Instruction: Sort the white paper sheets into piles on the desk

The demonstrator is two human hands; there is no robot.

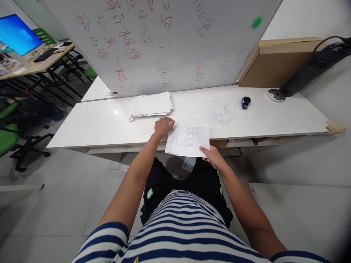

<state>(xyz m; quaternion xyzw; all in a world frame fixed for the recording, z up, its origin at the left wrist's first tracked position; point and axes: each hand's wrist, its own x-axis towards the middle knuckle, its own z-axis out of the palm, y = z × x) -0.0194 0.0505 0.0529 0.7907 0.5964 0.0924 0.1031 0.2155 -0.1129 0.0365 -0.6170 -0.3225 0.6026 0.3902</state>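
A thin stack of printed sheets [189,140] with a table on the top page juts over the near edge of the white table. My right hand [214,157] grips its lower right corner, thumb on top and fingers underneath. By the upper left corner of those sheets, my left hand [163,126] rests low over the tabletop with fingers loosely bent and slightly apart; nothing shows in it. Just behind that hand lies a thicker pile of paper [150,104], with a small ring-shaped item [131,119] at its front left corner. Loose sheets with blue marks [219,111] lie farther right.
A whiteboard [175,47] with red writing stands along the back of the white table [263,120]. Toward the right are a dark wristwatch [246,102], a white computer mouse [276,95], a cardboard box [276,64] and a black cylindrical object [315,67]. An open shelf runs beneath the tabletop.
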